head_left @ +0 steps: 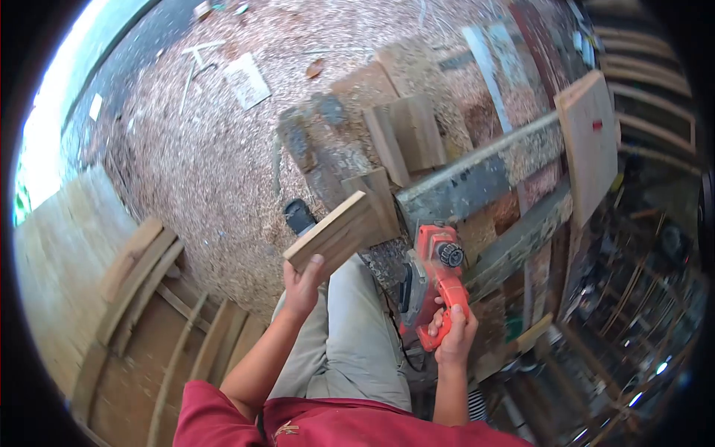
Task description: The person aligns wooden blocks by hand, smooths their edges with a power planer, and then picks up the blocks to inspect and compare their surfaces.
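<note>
My left hand [302, 287] grips a short wooden board [337, 232] by its near end, fingers wrapped under it and thumb on its face. The board is tilted, its narrow edge turned up. To the right, my right hand [456, 337] is closed around the handle of a red electric hand planer [435, 252] with a black knob. The planer stands close to the workbench beams [477, 182], its nose at the near beam end. Behind the held board, more short wooden pieces [414, 134] lie on the dusty bench.
Wood shavings [201, 149] cover the floor ahead. A pale panel [588, 145] stands upright at the right end of the beams. Curved wooden parts [138, 279] are stacked at the left, and wooden frames [655, 97] stand at the far right. A dark cable hangs beside the planer.
</note>
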The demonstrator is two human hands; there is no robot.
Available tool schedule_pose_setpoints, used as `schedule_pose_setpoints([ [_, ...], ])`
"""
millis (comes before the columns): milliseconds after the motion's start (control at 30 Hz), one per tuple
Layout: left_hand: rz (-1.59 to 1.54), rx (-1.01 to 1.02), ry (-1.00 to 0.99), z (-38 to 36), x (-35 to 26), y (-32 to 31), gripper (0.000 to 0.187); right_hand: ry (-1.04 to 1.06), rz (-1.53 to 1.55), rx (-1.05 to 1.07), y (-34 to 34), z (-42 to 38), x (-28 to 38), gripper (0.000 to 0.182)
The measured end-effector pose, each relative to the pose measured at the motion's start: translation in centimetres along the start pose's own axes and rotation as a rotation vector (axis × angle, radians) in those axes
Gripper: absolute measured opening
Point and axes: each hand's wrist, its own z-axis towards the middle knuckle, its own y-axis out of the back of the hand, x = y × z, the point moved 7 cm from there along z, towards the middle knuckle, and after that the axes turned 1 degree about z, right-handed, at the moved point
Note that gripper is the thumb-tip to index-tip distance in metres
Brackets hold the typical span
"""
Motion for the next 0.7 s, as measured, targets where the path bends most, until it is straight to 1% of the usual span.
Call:
schedule_pose_setpoints([
  [33, 0.006, 0.030, -0.011, 0.5, 0.1, 0.2, 0.058, 0.002, 0.006, -0.017, 0.6, 0.2, -0.3, 0.043],
  [67, -0.075, 0.024, 0.069, 0.7, -0.6, -0.9, 0.060, 0.003, 0.007, -0.033, 1.3, 0.4, -0.5, 0.044],
  [100, -0.092, 0.060, 0.082, 1.6, -0.3, -1.5, 0.061, -0.015, 0.009, -0.053, 1.9, 0.6, -0.6, 0.042],
  [167, -0.106, 0.119, 0.111, 3.5, 0.9, -1.9, 0.065, -0.010, -0.037, -0.035, 2.8, 1.2, -0.2, 0.040],
  [233, -0.117, 0.153, 0.134, 4.3, 0.8, -4.2, 0.067, -0.016, -0.065, -0.026, 4.0, 2.0, -0.1, 0.037],
  [400, -0.066, 0.151, 0.176, 4.6, 0.7, -9.2, 0.071, 0.070, -0.316, -0.031, 7.6, 4.4, 1.2, 0.033],
  [500, -0.005, 0.273, 0.163, 3.9, 0.4, -12.1, 0.072, 0.149, -0.442, 0.020, 8.7, 5.8, 3.6, 0.033],
  [600, 0.050, 0.350, 0.195, 4.1, 1.5, -12.7, 0.079, 0.204, -0.534, 0.055, 9.5, 7.4, 5.2, 0.037],
  [633, 0.071, 0.388, 0.208, 4.2, 1.7, -13.0, 0.079, 0.244, -0.562, 0.078, 9.9, 8.2, 5.5, 0.037],
  [700, 0.111, 0.457, 0.230, 4.6, 1.9, -13.6, 0.080, 0.262, -0.560, 0.105, 10.6, 9.5, 5.9, 0.035],
])
